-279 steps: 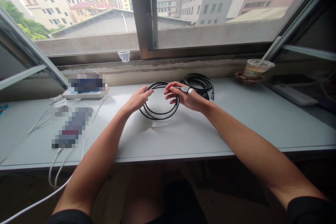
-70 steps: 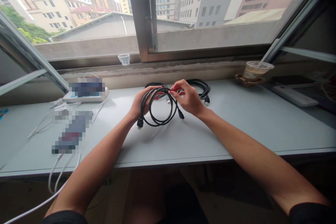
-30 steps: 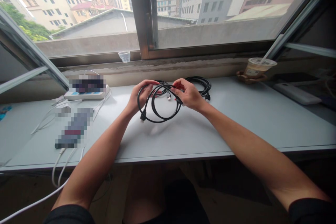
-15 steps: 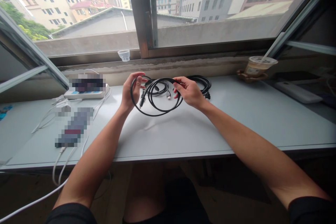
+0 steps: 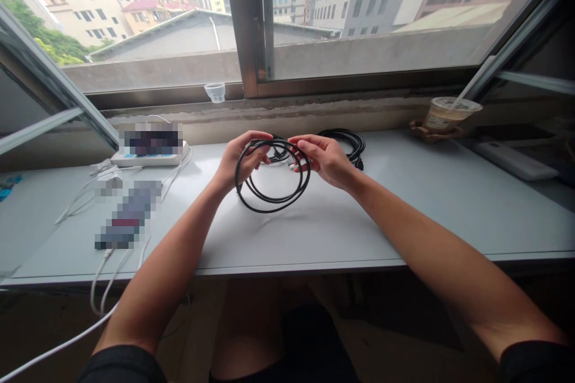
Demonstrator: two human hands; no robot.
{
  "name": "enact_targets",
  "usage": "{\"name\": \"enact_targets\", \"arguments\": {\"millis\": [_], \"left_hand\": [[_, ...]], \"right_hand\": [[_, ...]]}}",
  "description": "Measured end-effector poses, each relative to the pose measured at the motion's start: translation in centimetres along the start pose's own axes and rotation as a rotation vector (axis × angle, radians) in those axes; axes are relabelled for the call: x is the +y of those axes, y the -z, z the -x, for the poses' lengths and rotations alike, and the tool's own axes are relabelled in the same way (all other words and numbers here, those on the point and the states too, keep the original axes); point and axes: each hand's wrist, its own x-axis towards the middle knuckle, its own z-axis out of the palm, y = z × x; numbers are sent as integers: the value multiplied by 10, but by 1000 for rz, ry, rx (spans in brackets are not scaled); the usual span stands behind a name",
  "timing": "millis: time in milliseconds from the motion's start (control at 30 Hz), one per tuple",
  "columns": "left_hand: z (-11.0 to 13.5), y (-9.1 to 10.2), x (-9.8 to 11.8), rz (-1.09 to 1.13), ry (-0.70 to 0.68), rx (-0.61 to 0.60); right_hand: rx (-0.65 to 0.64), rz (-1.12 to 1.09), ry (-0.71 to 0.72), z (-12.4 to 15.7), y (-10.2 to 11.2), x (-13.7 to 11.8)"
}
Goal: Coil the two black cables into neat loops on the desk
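A black cable (image 5: 269, 211) hangs in loose round loops above the desk, held between my two hands. My left hand (image 5: 240, 158) is closed on the left upper part of the loops, and part of a dark plug shows just below it. At the upper right of the loops, my right hand (image 5: 326, 161) pinches the same cable between thumb and fingers. Behind the hands lies another coil of black cable (image 5: 281, 155), mostly covered by them. A further black coil (image 5: 353, 142) with a dark plug end rests on the desk just beyond my right hand.
On the left are a white power strip (image 5: 153, 159), white cords and a blurred-out device (image 5: 130, 215). A clear plastic cup (image 5: 215, 93) sits on the window ledge. A drink cup (image 5: 442, 116) in a cardboard holder stands at the back right of the desk (image 5: 449, 203).
My hands have drawn closer together, the left moving right. The cable loops now overlap in a narrower, rounder coil and hang slightly lower.
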Motion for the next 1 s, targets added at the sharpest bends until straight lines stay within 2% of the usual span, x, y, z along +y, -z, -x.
{"name": "enact_targets", "arguments": {"millis": [133,300,533,667,800,1000], "left_hand": [[-3,5,-7,14,-19,64],[-3,6,-9,13,-41,62],[-4,5,-10,23,-15,58],[-3,-2,-4,23,-64,62],[-1,-5,-1,-33,-104,49],[-1,2,2,23,18,-27]], "right_hand": [[-127,-137,-140,-1,9,-6],[-119,-129,-160,1,10,-8],[19,57,-128,-1,6,-6],[-22,217,-63,0,3,-7],[-35,280,-39,1,2,-8],[13,370,-8,-1,4,1]]}}
